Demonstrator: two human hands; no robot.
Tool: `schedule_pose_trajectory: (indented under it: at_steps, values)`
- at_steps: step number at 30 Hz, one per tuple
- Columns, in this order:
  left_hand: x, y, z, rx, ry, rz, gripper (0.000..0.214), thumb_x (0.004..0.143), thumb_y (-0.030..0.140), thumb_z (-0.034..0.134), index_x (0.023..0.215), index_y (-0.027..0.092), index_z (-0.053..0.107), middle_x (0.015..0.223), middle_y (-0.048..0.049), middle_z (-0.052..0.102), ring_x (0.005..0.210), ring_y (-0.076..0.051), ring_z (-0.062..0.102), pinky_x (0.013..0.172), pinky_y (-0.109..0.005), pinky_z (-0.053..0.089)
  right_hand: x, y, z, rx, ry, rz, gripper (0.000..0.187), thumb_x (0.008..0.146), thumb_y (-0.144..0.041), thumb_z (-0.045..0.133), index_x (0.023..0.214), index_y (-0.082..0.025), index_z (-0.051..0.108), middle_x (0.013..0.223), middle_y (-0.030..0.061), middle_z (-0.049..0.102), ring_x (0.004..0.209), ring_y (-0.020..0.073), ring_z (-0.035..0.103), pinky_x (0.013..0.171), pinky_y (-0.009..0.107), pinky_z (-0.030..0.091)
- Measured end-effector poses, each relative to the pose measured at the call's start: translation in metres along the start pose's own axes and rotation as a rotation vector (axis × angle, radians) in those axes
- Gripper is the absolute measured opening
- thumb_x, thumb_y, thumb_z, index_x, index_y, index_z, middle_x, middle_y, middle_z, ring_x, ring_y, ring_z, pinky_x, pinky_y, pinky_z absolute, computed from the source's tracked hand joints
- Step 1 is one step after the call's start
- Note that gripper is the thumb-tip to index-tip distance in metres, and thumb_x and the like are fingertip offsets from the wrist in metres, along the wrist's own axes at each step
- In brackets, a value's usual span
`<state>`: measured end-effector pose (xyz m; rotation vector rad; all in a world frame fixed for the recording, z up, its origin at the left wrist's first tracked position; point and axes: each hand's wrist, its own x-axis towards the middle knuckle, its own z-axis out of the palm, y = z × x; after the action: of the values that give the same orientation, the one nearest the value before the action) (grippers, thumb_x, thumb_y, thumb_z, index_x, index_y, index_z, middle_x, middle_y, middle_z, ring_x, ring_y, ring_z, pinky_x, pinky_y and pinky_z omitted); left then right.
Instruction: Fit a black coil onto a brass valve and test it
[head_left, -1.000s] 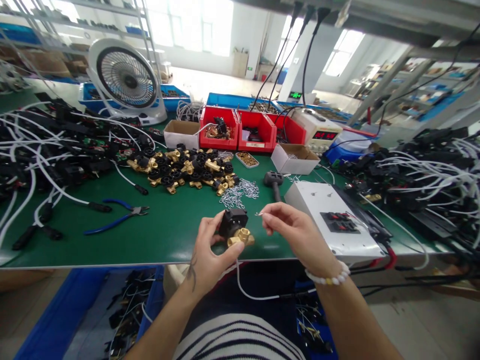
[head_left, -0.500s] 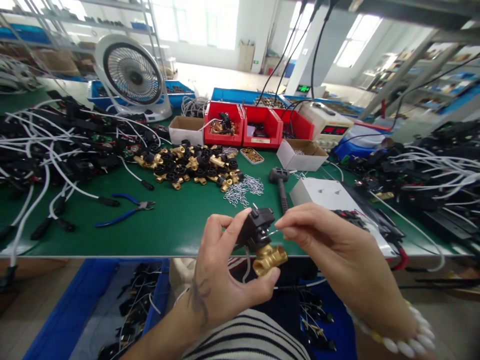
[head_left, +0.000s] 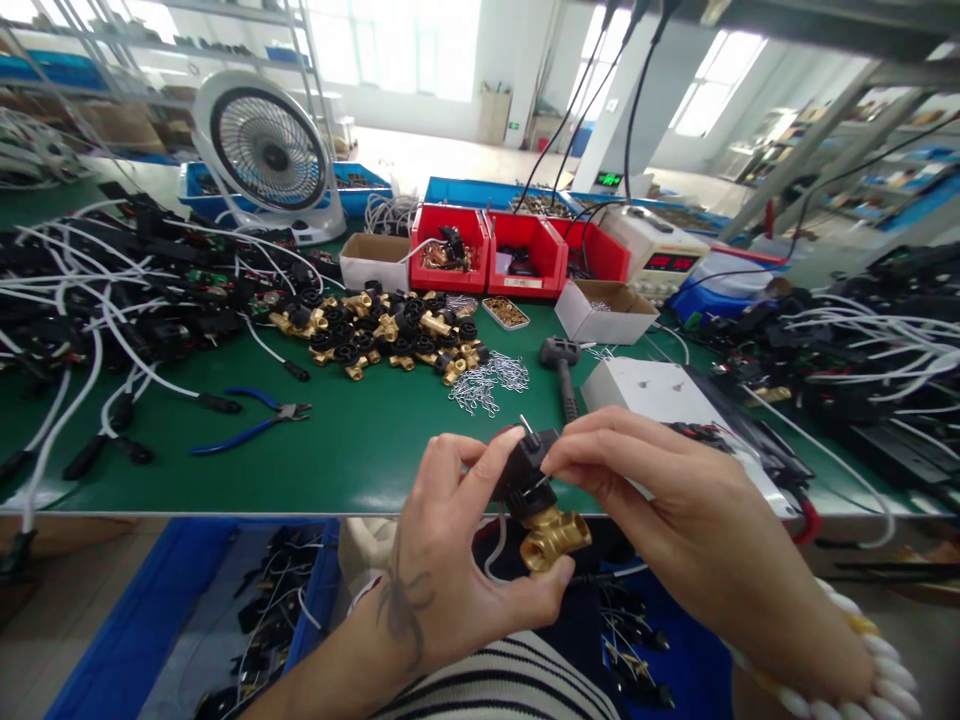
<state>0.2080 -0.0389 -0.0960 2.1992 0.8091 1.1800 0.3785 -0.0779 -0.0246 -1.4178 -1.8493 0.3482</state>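
My left hand (head_left: pixel 457 550) is closed around a brass valve (head_left: pixel 555 540) topped by a black actuator housing (head_left: pixel 525 465). Its thumb supports the brass body from below, and its fingers grip the housing. The valve tilts, with a thin metal pin sticking up from its top. Against the housing's right side, my right hand (head_left: pixel 645 490) has its fingertips pinched together. A thin wire clip showed in that pinch a moment ago; the fingers now hide it. On the green bench beyond lies a pile of silver wire clips (head_left: pixel 487 382).
Brass valves with black collars (head_left: pixel 390 330) are heaped behind the clips. Blue-handled cutters (head_left: pixel 255 420) lie to the left, a mallet (head_left: pixel 562 375) and a white box (head_left: pixel 645 390) to the right. Red bins (head_left: pixel 525 255) and a fan (head_left: pixel 270 155) stand behind. White-cabled parts (head_left: pixel 82 300) crowd the left.
The valve has shifted slightly right and down in my left hand. My right fingertips have moved a little left, up against the housing, and the wire clip is no longer visible.
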Motion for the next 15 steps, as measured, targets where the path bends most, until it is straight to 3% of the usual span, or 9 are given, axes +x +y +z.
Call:
schedule_pose_trajectory:
  at_steps: [7,12,15]
  values:
    - [0.001,-0.007,0.002,0.012,-0.019,-0.012,0.073,0.068,0.03,0.072,0.134,0.014,0.047,0.105,-0.0066,0.049,0.094,-0.019,0.052,0.081,-0.032,0.052,-0.004,0.004,0.012,-0.022,-0.012,0.038,0.022,0.089,-0.005,0.05,0.082,-0.021,0.064,0.085,0.0022,0.066,0.079,0.0149,0.062,0.069,0.024,0.05]
    - [-0.007,-0.02,0.008,-0.085,-0.082,-0.13,0.067,0.071,0.027,0.07,0.134,0.026,0.047,0.104,-0.0043,0.046,0.095,-0.021,0.055,0.085,-0.041,0.054,-0.013,0.023,0.035,0.106,0.039,0.144,0.017,0.091,-0.009,0.053,0.081,-0.02,0.062,0.081,-0.0003,0.065,0.077,0.0128,0.061,0.072,0.022,0.049]
    - [-0.012,-0.028,0.012,-0.126,-0.096,-0.177,0.065,0.072,0.027,0.07,0.133,0.031,0.047,0.104,-0.0035,0.046,0.096,-0.022,0.056,0.086,-0.045,0.054,-0.011,0.028,0.037,0.127,-0.047,0.167,0.015,0.09,-0.01,0.055,0.085,-0.021,0.064,0.084,-0.0003,0.066,0.079,0.0133,0.063,0.072,0.023,0.05]
